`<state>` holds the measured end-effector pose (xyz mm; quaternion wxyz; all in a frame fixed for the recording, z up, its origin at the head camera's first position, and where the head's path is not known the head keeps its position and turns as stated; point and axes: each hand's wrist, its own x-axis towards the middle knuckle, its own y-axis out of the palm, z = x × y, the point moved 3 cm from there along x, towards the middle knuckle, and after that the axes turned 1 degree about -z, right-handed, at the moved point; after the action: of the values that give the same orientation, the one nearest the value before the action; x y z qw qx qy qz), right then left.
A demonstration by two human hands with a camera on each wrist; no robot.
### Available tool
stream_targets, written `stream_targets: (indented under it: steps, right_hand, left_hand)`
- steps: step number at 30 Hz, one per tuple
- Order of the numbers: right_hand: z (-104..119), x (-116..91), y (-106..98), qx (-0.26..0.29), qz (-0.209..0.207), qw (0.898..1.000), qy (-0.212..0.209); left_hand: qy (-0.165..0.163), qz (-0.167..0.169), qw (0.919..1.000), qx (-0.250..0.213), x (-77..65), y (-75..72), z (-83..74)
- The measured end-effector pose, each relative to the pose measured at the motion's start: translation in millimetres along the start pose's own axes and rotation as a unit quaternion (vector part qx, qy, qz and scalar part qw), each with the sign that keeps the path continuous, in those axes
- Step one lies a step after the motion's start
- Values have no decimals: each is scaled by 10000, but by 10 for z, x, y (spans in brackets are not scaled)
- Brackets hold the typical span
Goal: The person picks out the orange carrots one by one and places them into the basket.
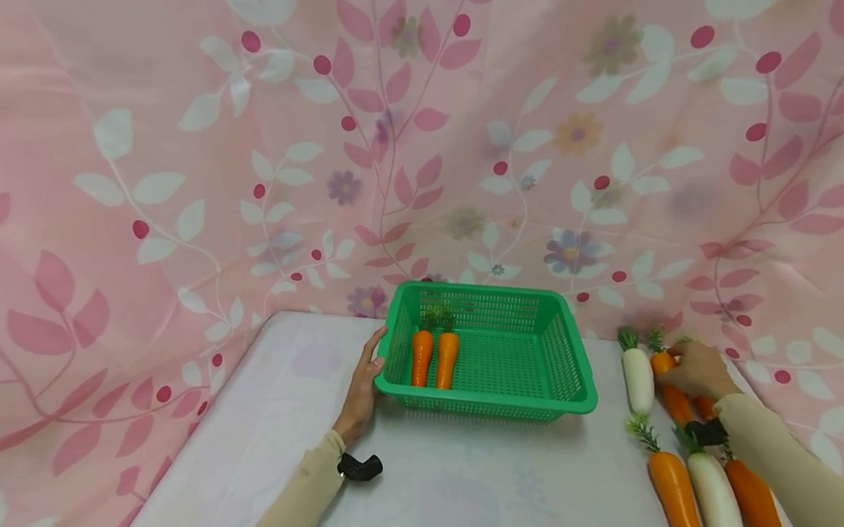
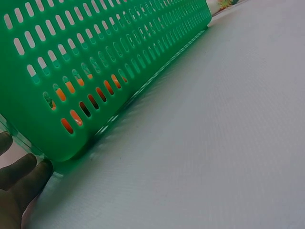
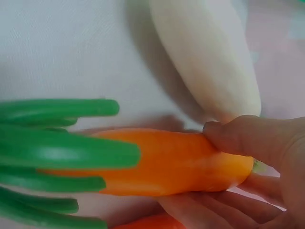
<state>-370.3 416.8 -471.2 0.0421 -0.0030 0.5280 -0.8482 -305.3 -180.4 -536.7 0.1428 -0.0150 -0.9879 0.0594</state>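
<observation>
A green plastic basket (image 1: pixel 486 405) with slotted walls stands at the middle of the table, two orange carrots (image 1: pixel 447 359) lying side by side in its left part. My left hand (image 1: pixel 361 394) rests against the basket's left side with fairly straight fingers; in the left wrist view its fingertips (image 2: pixel 40 174) touch near a lower corner. Over at the right, my right hand (image 1: pixel 700 368) holds another orange carrot (image 3: pixel 167 162), thumb on one side and fingers beneath on the other. A white radish (image 1: pixel 638 379) lies just left of that carrot.
Nearer the front on the right lie a carrot (image 1: pixel 680 499), a second white radish (image 1: pixel 719 504) and another carrot (image 1: pixel 761 510). Part of one more carrot (image 1: pixel 704 407) shows under the right hand. A pink floral cloth (image 1: pixel 468 179) hangs behind the white-covered table (image 1: pixel 260 414).
</observation>
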Motion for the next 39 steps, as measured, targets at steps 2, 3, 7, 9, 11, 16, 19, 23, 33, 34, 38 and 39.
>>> stream_targets:
  steps: [2,3,7,9,11,16,19,23,33,34,38,39]
  right_hand:
    - [8,-4,-16,74,42,10000,-51]
    - [15,-8,-27,116,68,9999,-51]
    - [41,-24,-82,307,270,9991,-56]
    - [60,-31,-114,415,364,9985,-38]
    - [83,-39,-156,539,455,9975,9]
    - [169,-29,-274,993,638,9929,122]
    - [228,-11,-331,1477,832,9855,77]
    - [305,13,-371,2267,1162,9670,39]
    - [581,63,-320,3372,1579,9280,-124]
    - [617,67,-312,3375,1602,9274,-177]
    - [754,84,-282,3380,1659,9258,-338]
    - [788,86,-274,3357,1663,9264,-370]
  left_hand:
    - [23,-25,10000,-2,-3,0,-4]
    - [32,-38,10000,6,-3,1,-5]
    - [51,-66,10000,37,-4,10,-9]
    - [16,-67,10000,15,-4,12,-8]
    - [-28,-59,10000,-11,-7,15,-3]
    - [-18,-55,10000,-2,-11,15,-7]
    - [-5,-75,10000,2,-10,12,-10]
    - [-26,-55,10000,-16,-8,12,-12]
    - [84,22,9999,-54,-14,6,-34]
    - [85,23,9999,-56,-14,7,-36]
    - [94,19,9999,-38,-12,14,-52]
    - [93,17,9999,-35,-11,15,-56]
